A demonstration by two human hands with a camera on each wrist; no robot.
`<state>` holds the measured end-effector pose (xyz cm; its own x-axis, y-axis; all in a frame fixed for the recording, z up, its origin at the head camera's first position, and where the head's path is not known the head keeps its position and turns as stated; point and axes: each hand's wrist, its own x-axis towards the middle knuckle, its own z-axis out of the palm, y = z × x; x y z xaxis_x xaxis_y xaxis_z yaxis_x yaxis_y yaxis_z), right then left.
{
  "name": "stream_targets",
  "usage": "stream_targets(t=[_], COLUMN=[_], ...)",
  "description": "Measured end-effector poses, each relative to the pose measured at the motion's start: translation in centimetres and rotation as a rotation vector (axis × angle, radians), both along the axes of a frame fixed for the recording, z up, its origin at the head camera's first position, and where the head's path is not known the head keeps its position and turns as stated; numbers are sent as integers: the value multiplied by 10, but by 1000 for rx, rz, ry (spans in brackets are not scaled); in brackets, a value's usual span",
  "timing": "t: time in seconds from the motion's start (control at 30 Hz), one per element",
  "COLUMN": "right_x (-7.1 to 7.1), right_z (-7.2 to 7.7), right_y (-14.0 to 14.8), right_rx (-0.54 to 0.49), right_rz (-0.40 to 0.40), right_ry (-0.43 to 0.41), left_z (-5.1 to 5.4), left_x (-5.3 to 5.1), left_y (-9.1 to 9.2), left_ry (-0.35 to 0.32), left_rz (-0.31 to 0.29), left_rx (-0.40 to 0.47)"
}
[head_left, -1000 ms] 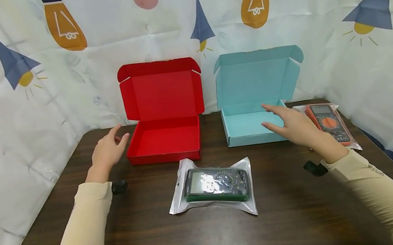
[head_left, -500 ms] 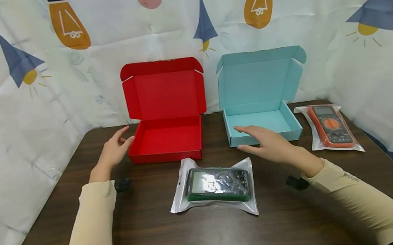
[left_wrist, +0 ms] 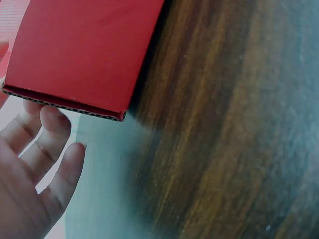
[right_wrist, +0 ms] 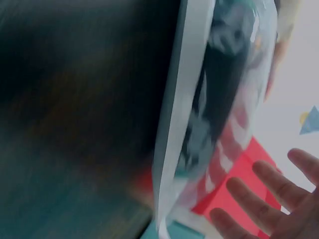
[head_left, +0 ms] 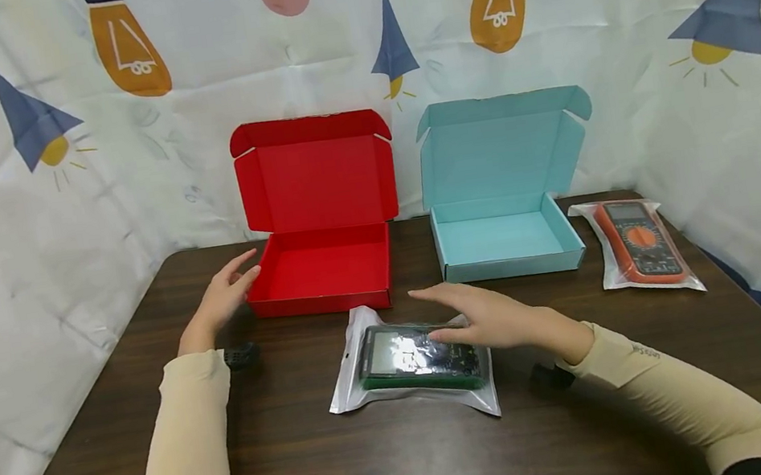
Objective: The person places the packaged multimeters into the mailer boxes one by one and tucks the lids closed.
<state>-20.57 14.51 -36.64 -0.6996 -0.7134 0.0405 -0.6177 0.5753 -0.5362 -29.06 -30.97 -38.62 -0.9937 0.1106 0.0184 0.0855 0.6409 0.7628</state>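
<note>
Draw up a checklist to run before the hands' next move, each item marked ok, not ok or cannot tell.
1. Red box open: ok, lid raised.
2. Light-blue box open: ok, likewise.
3. Green-cased multimeter inside its plastic bag: ok, display facing up.
4. Right hand gripping that bag: not ok, fingers extended.
5. Left hand touching the red box: cannot tell, though it is beside the box.
6. Orange multimeter apart from both boxes: ok, right of the light-blue one.

Cream sleeves point(head_left: 187, 451) I observed remotely, small dark marking point(head_left: 646, 351) that adorned the right one, black wrist devices point(head_left: 242, 356), black fabric point(head_left: 759, 467) beyond.
</note>
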Motion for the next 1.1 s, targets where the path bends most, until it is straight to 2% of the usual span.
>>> stream_targets(t=[0.17, 0.3, 0.4, 0.53, 0.67, 0.83, 1.1], right_x=[4, 7, 9, 13, 17, 19, 17], right_z=[-6, -10, -11, -13, -15, -17, -20], right_y=[-12, -20, -26, -34, -40, -45, -42], right_rx=[77, 131, 162, 200, 258, 300, 314], right_rz=[65, 71, 81, 96, 75, 70, 129], right_ry=[-4, -2, 17, 82, 121, 127, 73], left_z=[-6, -8, -9, -11, -10, -8, -9], left_x=[-3, -3, -2, -2, 1, 3, 7], left_y=[-5, -6, -7, -9, -9, -10, -11], left_ry=[-70, -96, -109, -125, -131, -150, -142], left_rz=[-37, -52, -56, -55, -56, -69, -81], left_rx=[76, 115, 145, 171, 177, 172, 164])
